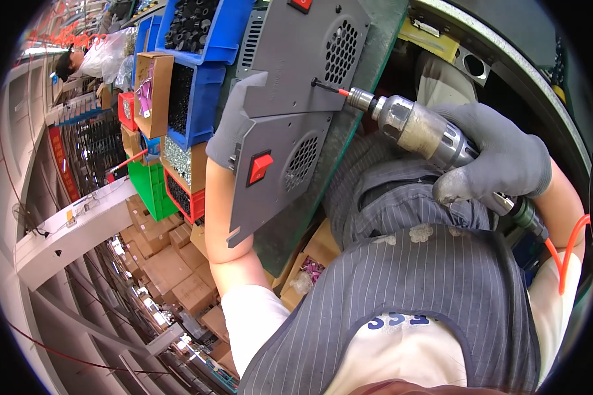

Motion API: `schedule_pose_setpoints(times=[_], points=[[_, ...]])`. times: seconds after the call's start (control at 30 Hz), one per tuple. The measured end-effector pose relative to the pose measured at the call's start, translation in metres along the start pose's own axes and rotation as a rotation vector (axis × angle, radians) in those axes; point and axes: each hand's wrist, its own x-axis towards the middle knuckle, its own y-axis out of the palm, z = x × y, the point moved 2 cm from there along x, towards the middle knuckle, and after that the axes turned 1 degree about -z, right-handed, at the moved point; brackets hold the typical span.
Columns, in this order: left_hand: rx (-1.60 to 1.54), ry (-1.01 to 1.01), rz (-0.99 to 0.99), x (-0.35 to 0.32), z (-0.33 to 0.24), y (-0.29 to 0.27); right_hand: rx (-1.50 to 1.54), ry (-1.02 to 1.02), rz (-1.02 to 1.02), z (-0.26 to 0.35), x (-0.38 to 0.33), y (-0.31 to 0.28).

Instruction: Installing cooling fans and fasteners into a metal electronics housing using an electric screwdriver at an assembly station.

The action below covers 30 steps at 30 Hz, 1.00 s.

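In my right hand (501,151), gloved in grey, is a silver air screwdriver (422,128) with an orange hose at its rear. Its bit reaches a small dark screw (315,83) near the lower edge of a grey metal case panel (293,56). That panel has a honeycomb fan vent and a red switch. A second similar panel (277,164), with its own red rocker switch (259,168), lies nearer to me, against the first. My gloved left hand (232,125) grips the panels at their left edge; its fingers are partly hidden by the metal.
Blue bins (197,99) of black parts stand left of the panels. A cardboard box (153,92), red bins (184,197) and a green crate (150,187) sit beside them. The green work surface (359,141) has its edge close to my lap. Cartons (178,270) are stacked lower left.
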Motion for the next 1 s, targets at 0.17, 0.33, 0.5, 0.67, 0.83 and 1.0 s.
schedule_pose_setpoints(times=[0.17,0.33,0.5,0.67,0.83,1.0], points=[[-1.012,-0.272,-0.385,-0.007,-0.028,0.023,-0.091,-0.146,-0.105,-0.006,-0.015,0.004],[-1.271,-0.260,-0.371,-0.003,0.036,-0.001,0.128,-0.245,-0.187,-0.037,-0.024,0.011],[-1.280,-0.174,-0.201,0.002,0.032,0.004,0.262,-0.283,-0.302,-0.025,-0.023,0.014],[-1.210,-0.241,-0.287,0.007,0.009,-0.001,0.317,-0.336,-0.319,-0.003,-0.022,0.007],[-1.197,-0.157,-0.024,-0.003,0.004,0.002,0.271,-0.367,-0.263,0.020,-0.020,0.008],[-1.066,-0.126,-0.150,-0.002,-0.005,0.005,0.171,-0.323,-0.166,0.037,-0.015,0.013]])
